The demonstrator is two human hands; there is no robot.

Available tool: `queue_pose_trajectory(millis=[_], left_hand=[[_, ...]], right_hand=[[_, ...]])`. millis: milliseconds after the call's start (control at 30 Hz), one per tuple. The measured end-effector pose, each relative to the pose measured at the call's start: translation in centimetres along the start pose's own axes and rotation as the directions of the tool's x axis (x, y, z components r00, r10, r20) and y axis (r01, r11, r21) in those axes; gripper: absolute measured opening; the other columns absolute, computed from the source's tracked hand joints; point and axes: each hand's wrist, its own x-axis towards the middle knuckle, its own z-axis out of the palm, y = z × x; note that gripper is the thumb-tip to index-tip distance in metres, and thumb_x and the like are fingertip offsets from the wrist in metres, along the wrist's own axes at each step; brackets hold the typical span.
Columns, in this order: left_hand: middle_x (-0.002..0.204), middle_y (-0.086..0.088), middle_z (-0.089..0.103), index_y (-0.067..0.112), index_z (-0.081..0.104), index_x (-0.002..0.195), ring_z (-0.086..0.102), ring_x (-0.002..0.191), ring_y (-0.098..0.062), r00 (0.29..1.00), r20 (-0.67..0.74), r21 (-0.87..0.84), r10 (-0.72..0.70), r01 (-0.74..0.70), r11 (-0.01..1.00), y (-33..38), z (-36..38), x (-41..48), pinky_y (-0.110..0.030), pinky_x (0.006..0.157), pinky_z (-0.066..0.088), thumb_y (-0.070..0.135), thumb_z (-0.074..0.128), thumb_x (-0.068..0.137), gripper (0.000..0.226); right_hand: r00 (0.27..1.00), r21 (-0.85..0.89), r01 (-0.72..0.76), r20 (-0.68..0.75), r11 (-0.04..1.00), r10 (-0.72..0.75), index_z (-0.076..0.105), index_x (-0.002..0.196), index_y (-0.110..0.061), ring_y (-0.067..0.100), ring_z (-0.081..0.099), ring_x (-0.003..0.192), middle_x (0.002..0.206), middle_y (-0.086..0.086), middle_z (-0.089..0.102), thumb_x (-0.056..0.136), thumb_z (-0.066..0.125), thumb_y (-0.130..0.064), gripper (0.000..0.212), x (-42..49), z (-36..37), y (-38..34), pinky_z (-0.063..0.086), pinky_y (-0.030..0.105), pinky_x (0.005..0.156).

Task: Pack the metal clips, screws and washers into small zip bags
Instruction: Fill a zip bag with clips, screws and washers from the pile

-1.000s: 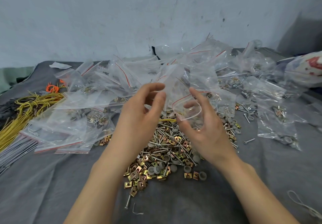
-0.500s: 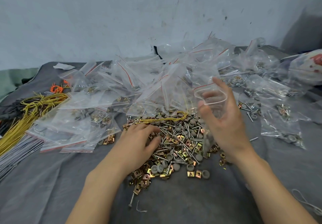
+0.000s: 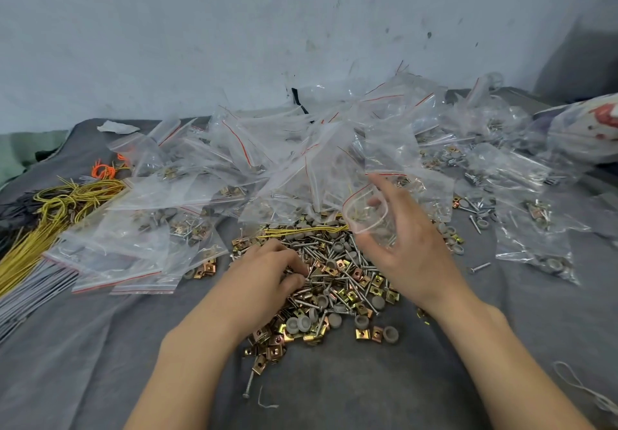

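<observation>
A loose heap of brass-coloured metal clips (image 3: 366,282), steel screws (image 3: 322,252) and grey round washers (image 3: 363,321) lies on the grey cloth in front of me. My right hand (image 3: 406,252) holds a small clear zip bag (image 3: 368,209) with a red seal line, its mouth held open above the heap's right side. My left hand (image 3: 267,279) rests palm down on the heap's left side, fingers curled into the screws and clips; what its fingertips pinch is hidden.
Many filled and empty zip bags (image 3: 261,162) pile up behind and to both sides of the heap. Yellow wire bundles (image 3: 57,209) and grey ties (image 3: 30,292) lie at the left. A printed plastic bag (image 3: 588,129) sits far right. A stained wall stands close behind.
My left hand dropped from the bag's mouth down onto the heap and dug its fingers in. My right hand kept the open bag, swinging it right and then back over the heap.
</observation>
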Motion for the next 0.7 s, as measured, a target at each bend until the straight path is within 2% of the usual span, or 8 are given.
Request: queue_pose_trajectory(millis=[100, 233, 333, 400, 500, 567, 633, 700], left_hand=[[0.114, 0.016, 0.05, 0.038, 0.062, 0.107, 0.044, 0.115, -0.01, 1.0, -0.017, 0.004, -0.003, 0.003, 1.0, -0.4, 0.0, 0.2, -0.036, 0.101, 0.041, 0.04, 0.054, 0.098, 0.012], [0.112, 0.012, 0.054, 0.033, 0.059, 0.109, 0.051, 0.109, -0.013, 0.994, -0.101, 0.038, -0.042, 0.046, 0.998, -1.4, -0.1, 0.4, -0.038, 0.093, 0.047, 0.036, 0.052, 0.099, 0.012], [0.113, 0.012, 0.056, 0.03, 0.056, 0.108, 0.05, 0.11, -0.014, 0.978, -0.193, 0.124, -0.073, 0.098, 0.988, -2.2, 0.1, 0.4, -0.039, 0.095, 0.046, 0.035, 0.048, 0.1, 0.012], [0.106, 0.014, 0.057, 0.032, 0.054, 0.104, 0.053, 0.106, -0.014, 0.967, -0.243, 0.1, -0.07, 0.097, 0.99, -2.4, 0.2, 0.4, -0.041, 0.095, 0.045, 0.034, 0.049, 0.1, 0.007], [0.092, 0.019, 0.059, 0.035, 0.056, 0.101, 0.057, 0.092, -0.01, 0.937, -0.344, -0.037, -0.057, 0.047, 0.998, -2.2, 0.3, 0.4, -0.04, 0.086, 0.049, 0.034, 0.052, 0.099, 0.005], [0.087, 0.02, 0.062, 0.04, 0.058, 0.099, 0.059, 0.085, -0.003, 0.912, -0.401, -0.213, -0.088, 0.0, 0.977, -1.8, 0.1, 0.6, -0.03, 0.077, 0.05, 0.035, 0.053, 0.098, 0.006], [0.084, 0.016, 0.066, 0.042, 0.061, 0.094, 0.061, 0.083, -0.002, 0.896, -0.411, -0.458, -0.167, -0.045, 0.888, -1.2, -0.3, 0.8, -0.021, 0.07, 0.048, 0.036, 0.056, 0.096, 0.008], [0.088, 0.011, 0.07, 0.043, 0.066, 0.094, 0.064, 0.082, -0.005, 0.903, -0.362, -0.659, -0.23, -0.074, 0.749, -0.7, -0.7, 1.0, -0.021, 0.072, 0.048, 0.033, 0.057, 0.096, 0.013]], right_hand=[[0.999, -0.035, 0.003, 0.048, 0.999, -0.001, 0.024, 0.153, -0.039, 0.008, 0.048, 0.118, 0.127, -0.011, 0.053, 0.084, 0.045, -0.06, 0.075, 0.1, 0.3, -0.2, 0.035, 0.03, 0.1], [0.998, -0.044, 0.012, 0.056, 0.999, -0.01, 0.024, 0.153, -0.039, 0.004, 0.046, 0.119, 0.132, -0.01, 0.053, 0.085, 0.045, -0.06, 0.075, -0.1, 0.5, -0.2, 0.032, 0.029, 0.102], [0.998, -0.051, 0.028, 0.058, 0.998, -0.025, 0.025, 0.153, -0.037, 0.004, 0.046, 0.117, 0.13, -0.011, 0.053, 0.087, 0.045, -0.059, 0.073, -0.2, 0.5, -0.3, 0.033, 0.028, 0.1], [0.998, -0.053, 0.037, 0.054, 0.998, -0.034, 0.027, 0.153, -0.035, 0.004, 0.046, 0.116, 0.129, -0.011, 0.053, 0.087, 0.045, -0.059, 0.073, -0.1, 0.5, -0.3, 0.035, 0.029, 0.101], [0.998, -0.048, 0.041, 0.046, 0.998, -0.039, 0.024, 0.154, -0.037, 0.0, 0.043, 0.115, 0.129, -0.013, 0.052, 0.087, 0.046, -0.059, 0.073, -0.1, 0.6, -0.1, 0.034, 0.029, 0.102], [0.998, -0.045, 0.042, 0.047, 0.998, -0.04, 0.02, 0.155, -0.038, -0.004, 0.04, 0.115, 0.13, -0.014, 0.05, 0.088, 0.048, -0.058, 0.075, -0.1, 0.7, 0.0, 0.031, 0.026, 0.103], [0.998, -0.051, 0.048, 0.045, 0.998, -0.046, 0.018, 0.156, -0.037, -0.007, 0.038, 0.114, 0.127, -0.017, 0.046, 0.089, 0.049, -0.057, 0.076, -0.1, 0.8, 0.2, 0.029, 0.025, 0.102], [0.997, -0.056, 0.057, 0.048, 0.997, -0.054, 0.018, 0.156, -0.037, -0.008, 0.037, 0.113, 0.126, -0.019, 0.043, 0.09, 0.049, -0.057, 0.076, -0.1, 0.9, 0.1, 0.03, 0.024, 0.102]])
